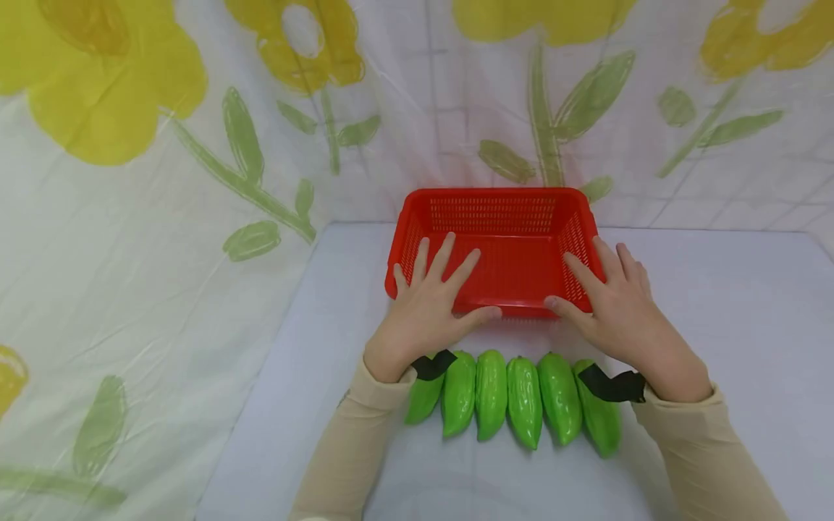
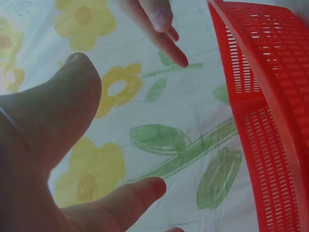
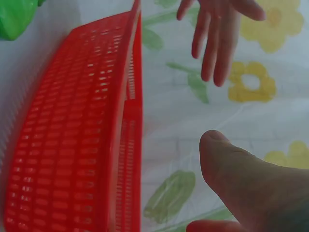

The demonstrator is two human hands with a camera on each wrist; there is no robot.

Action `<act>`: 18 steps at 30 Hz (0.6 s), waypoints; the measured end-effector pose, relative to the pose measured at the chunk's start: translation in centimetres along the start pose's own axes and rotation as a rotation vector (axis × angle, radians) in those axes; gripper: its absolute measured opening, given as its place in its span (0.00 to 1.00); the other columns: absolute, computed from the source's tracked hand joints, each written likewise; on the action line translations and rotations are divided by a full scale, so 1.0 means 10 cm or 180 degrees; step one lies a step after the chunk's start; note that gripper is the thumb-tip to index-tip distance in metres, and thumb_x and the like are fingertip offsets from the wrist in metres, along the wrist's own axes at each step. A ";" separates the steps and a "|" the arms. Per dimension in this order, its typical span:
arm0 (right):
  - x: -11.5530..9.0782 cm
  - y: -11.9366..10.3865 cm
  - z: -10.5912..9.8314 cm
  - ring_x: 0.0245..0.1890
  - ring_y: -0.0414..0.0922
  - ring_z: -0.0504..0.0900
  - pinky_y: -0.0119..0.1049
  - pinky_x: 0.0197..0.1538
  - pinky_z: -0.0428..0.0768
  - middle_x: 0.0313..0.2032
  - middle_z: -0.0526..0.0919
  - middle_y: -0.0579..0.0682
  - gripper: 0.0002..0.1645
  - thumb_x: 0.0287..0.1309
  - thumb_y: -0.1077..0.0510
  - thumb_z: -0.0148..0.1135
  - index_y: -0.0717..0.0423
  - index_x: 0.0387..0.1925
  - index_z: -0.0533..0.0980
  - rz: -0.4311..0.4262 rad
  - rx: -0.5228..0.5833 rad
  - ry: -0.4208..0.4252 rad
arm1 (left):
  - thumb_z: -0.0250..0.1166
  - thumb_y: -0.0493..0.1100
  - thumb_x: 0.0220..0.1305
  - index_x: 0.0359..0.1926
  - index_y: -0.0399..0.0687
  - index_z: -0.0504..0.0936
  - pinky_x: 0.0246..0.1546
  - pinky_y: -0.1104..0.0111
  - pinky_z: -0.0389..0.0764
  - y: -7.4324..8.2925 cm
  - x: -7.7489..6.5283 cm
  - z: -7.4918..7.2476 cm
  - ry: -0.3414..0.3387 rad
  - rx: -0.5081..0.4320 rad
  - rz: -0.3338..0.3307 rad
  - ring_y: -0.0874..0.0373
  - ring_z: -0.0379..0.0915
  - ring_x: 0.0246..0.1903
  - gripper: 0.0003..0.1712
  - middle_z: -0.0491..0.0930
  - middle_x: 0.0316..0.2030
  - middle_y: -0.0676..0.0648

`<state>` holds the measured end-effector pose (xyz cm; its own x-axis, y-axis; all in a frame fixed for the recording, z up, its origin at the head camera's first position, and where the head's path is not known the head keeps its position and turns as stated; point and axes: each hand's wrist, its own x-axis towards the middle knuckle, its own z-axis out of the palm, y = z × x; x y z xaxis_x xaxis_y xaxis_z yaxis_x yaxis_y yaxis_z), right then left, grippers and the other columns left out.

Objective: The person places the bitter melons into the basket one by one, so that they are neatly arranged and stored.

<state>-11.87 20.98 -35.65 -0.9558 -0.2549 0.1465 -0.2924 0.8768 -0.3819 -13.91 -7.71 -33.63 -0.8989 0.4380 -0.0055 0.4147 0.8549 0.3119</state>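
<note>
A red plastic basket [image 1: 491, 211] with slotted walls stands on the white table, its inside bare. My left hand [image 1: 423, 312] is over its near left corner, fingers spread. On the opposite side, my right hand [image 1: 622, 312] hovers by the near right corner, fingers also spread wide. Neither holds anything. In both wrist views the hands appear above the basket's rim [image 3: 118, 96]. Closer to me, several glossy green peppers [image 1: 491, 394] lie side by side in a row. Black wrist straps partly cover the outermost ones.
White cloth with yellow flowers and green leaves [image 1: 244, 137] hangs behind and to the left of the table [image 1: 736, 311]. The basket's far side is close to the back cloth. A single green pepper [image 3: 14, 19] shows at the corner of the right wrist view.
</note>
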 end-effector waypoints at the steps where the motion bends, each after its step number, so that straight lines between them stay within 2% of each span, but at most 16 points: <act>1: 0.02 0.02 0.00 0.75 0.82 0.41 0.81 0.70 0.45 0.79 0.44 0.75 0.49 0.68 0.40 0.64 0.66 0.77 0.60 0.0030 -0.0001 -0.0041 | 0.54 0.78 0.67 0.84 0.70 0.48 0.71 0.23 0.38 0.00 0.00 0.00 -0.0010 -0.0007 -0.0001 0.39 0.22 0.83 0.52 0.33 0.85 0.49; 8: 0.11 0.13 0.07 0.74 0.83 0.42 0.80 0.71 0.46 0.78 0.43 0.78 0.52 0.69 0.39 0.63 0.68 0.78 0.56 0.0142 0.0032 -0.0321 | 0.55 0.77 0.67 0.84 0.68 0.48 0.71 0.24 0.35 0.00 0.00 0.01 -0.0048 -0.0050 -0.0055 0.39 0.23 0.83 0.52 0.34 0.85 0.49; 12: 0.16 0.24 0.11 0.75 0.82 0.39 0.80 0.71 0.45 0.78 0.38 0.78 0.56 0.70 0.36 0.60 0.68 0.80 0.49 0.0257 0.0104 -0.0524 | 0.55 0.76 0.68 0.84 0.67 0.48 0.72 0.25 0.35 0.00 0.00 0.00 0.0004 -0.0051 -0.0023 0.39 0.24 0.83 0.52 0.34 0.85 0.48; 18: 0.22 0.39 0.17 0.73 0.83 0.43 0.82 0.68 0.51 0.77 0.36 0.79 0.59 0.71 0.34 0.57 0.68 0.81 0.43 0.0343 0.0123 -0.0658 | 0.55 0.76 0.68 0.84 0.66 0.49 0.74 0.28 0.35 -0.01 0.02 -0.02 0.0047 -0.0018 0.0035 0.39 0.25 0.83 0.52 0.36 0.85 0.47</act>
<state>-15.17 23.20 -38.35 -0.9664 -0.2423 -0.0853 -0.1856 0.8882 -0.4204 -14.16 -7.76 -33.45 -0.8964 0.4431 0.0121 0.4237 0.8484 0.3173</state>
